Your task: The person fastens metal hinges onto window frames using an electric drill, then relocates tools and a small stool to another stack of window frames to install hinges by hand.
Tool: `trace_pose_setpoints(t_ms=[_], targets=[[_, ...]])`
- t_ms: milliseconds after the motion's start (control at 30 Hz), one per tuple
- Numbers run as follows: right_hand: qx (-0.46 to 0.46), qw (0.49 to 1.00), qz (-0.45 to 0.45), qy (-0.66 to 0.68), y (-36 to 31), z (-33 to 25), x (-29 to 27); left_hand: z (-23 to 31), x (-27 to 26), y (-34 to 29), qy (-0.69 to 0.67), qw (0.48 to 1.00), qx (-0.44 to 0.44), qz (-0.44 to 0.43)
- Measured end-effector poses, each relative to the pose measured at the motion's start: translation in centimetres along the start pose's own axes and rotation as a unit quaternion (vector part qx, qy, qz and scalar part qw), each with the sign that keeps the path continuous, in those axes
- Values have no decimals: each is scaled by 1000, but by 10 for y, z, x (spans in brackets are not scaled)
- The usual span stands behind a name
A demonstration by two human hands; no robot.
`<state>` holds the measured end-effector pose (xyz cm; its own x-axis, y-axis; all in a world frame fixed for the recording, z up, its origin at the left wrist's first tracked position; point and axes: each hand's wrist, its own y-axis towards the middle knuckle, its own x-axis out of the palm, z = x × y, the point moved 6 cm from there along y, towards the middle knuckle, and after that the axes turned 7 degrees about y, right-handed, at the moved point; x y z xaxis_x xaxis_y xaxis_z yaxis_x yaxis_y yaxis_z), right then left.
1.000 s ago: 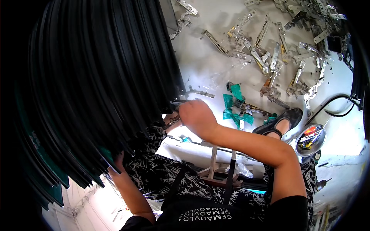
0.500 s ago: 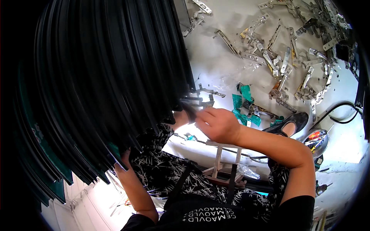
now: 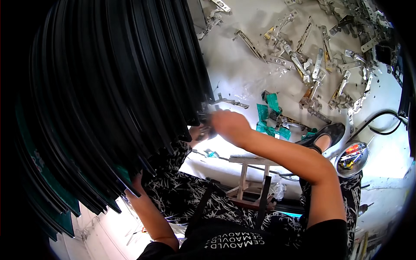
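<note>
Long black profiles (image 3: pixel 130 73) stand close together in a large stack across the left, some with green strips near their lower ends. My left hand (image 3: pixel 136 185) reaches up against the lower edge of one profile, which hides its fingers. My right hand (image 3: pixel 229 126) is at the stack's right end, its fingers curled in. A small dark metal piece (image 3: pixel 204 118) shows beside those fingers, blurred, and I cannot make out what they hold. Close by on the floor lies a metal hinge arm (image 3: pixel 233 102).
Many loose metal hinge arms (image 3: pixel 299 65) lie scattered over the pale floor. Green film scraps (image 3: pixel 264 113) lie nearer, by my shoe (image 3: pixel 333 132). A metal bowl (image 3: pixel 366 161) of small parts, a black cable (image 3: pixel 375 128) and a wooden stool (image 3: pixel 247 160) are around me.
My right hand has moved slightly left, closer to the profile ends. The view has shifted a little, and more of the metal bowl shows. My left hand stays at the profile edge.
</note>
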<state>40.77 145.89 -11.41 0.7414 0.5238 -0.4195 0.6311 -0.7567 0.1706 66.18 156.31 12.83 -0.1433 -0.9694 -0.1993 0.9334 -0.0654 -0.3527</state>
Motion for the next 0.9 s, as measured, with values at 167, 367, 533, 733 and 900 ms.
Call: trace_pose_setpoints(t_ms=[167,367,533,733,900], targets=[[-1,1000,7,-4,9,-9,17,0,2,-3,1,1000,-1,-4],[-60,995,59,55,21,-52,-31,-6,2,-5,2,1000,-7,-11],[-201,971,99,86,19,-68,-36,3,-4,-2,6,1000,1,-8],[-250,956,134,69,2,-43,-60,-2,-6,1,0,1000,-1,-17],[-231,969,84,9,-25,17,-78,-5,-7,2,-8,1000,-4,-21]])
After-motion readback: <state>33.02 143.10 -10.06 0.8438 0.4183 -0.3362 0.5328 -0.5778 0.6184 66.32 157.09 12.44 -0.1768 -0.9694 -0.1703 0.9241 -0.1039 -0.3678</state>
